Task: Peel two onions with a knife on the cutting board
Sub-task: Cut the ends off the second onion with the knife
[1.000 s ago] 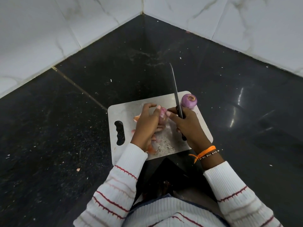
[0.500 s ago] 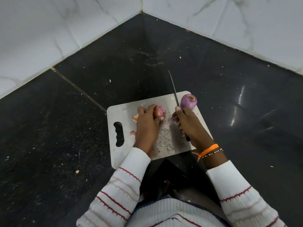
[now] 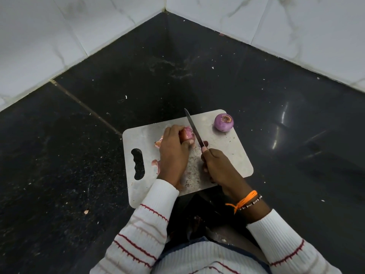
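A steel cutting board lies on the black floor. My left hand grips a reddish onion and holds it down on the board's middle. My right hand grips the handle of a knife, whose blade lies against the right side of that onion with its tip pointing away from me. A second, purple onion with its skin off sits alone at the board's far right corner. Loose bits of onion skin lie on the board to the left of my left hand.
The board lies in a corner of black polished floor, with white marble-look wall tiles behind and to the left. Small crumbs and skin flecks dot the floor. My knees and striped sleeves fill the bottom of the view.
The knife has swung from upright near the purple onion down to the left against the held onion. My right hand slid back toward me. My left hand pressed the onion onto the board.
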The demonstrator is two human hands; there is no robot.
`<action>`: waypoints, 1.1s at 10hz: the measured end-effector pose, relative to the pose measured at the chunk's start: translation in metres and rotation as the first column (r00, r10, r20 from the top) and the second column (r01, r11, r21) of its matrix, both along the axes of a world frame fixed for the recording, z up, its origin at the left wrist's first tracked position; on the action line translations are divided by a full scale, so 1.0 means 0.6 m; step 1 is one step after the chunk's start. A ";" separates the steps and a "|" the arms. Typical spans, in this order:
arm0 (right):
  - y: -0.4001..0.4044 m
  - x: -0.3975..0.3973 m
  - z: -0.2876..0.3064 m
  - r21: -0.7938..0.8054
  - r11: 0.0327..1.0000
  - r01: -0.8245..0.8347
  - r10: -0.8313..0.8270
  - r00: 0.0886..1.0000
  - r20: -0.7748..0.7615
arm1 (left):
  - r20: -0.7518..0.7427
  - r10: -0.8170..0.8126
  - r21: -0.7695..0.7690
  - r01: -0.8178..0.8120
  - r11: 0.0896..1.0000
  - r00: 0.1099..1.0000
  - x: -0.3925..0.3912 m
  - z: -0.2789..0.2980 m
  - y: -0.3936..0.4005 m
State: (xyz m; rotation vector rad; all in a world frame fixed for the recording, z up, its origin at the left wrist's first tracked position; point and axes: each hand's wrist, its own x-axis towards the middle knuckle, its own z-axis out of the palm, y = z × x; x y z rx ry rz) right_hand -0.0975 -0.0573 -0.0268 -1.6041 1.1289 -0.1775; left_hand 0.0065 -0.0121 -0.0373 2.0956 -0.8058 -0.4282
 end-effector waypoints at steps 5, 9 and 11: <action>-0.009 0.018 -0.005 -0.134 0.966 -0.221 0.195 0.963 -0.185 | 0.004 -0.031 -0.009 0.031 0.999 1.000 0.009 0.001 0.003; -0.026 0.032 -0.021 -0.100 0.949 -0.298 0.251 0.910 -0.331 | -0.096 0.003 -0.071 -0.010 0.997 0.995 0.012 -0.011 0.015; -0.044 0.026 0.013 0.023 0.995 -0.100 0.102 0.993 -0.067 | -0.162 -0.002 -0.046 -0.005 0.999 0.987 0.016 0.000 0.009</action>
